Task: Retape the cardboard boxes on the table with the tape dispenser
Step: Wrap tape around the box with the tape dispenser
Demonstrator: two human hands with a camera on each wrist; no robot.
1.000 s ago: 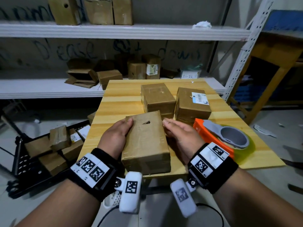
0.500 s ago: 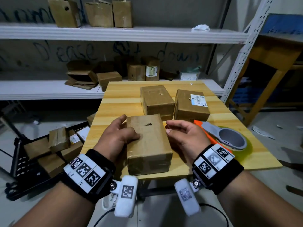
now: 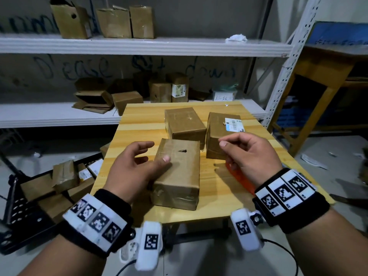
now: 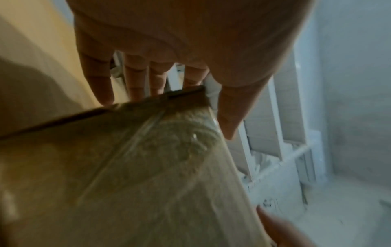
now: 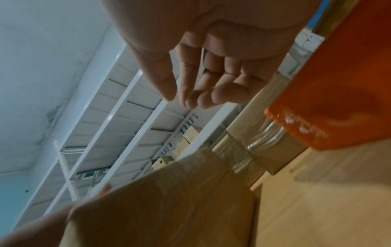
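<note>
Left hand (image 3: 131,170): fingers apart and loosely extended; the thumb tip rests on the top face of the near box (image 3: 178,172); in the left wrist view the fingers (image 4: 101,83) reach down beside the box's far corner, and contact there cannot be told.
Near box: lies flat on the bench (image 3: 139,124) near its front edge, long side running away from the viewer; clear tape crosses its near end; a small dark tear marks the top.
Middle box (image 3: 184,122): lies flat behind the near box, just beside it.
Right box (image 3: 219,134): lies at the right of the middle box, a white label on top; its near right corner is hidden by the right hand (image 3: 251,158).
Right hand: raised above the bench, fingers relaxed and slightly curled, thumb near the fingertips, holding nothing.
Tape dispenser (image 3: 239,176): orange, on the bench under the right hand and wrist; mostly hidden in the head view, cut off by the frame edge in the right wrist view.
Hard to make out: both wrist views are blurred.
</note>
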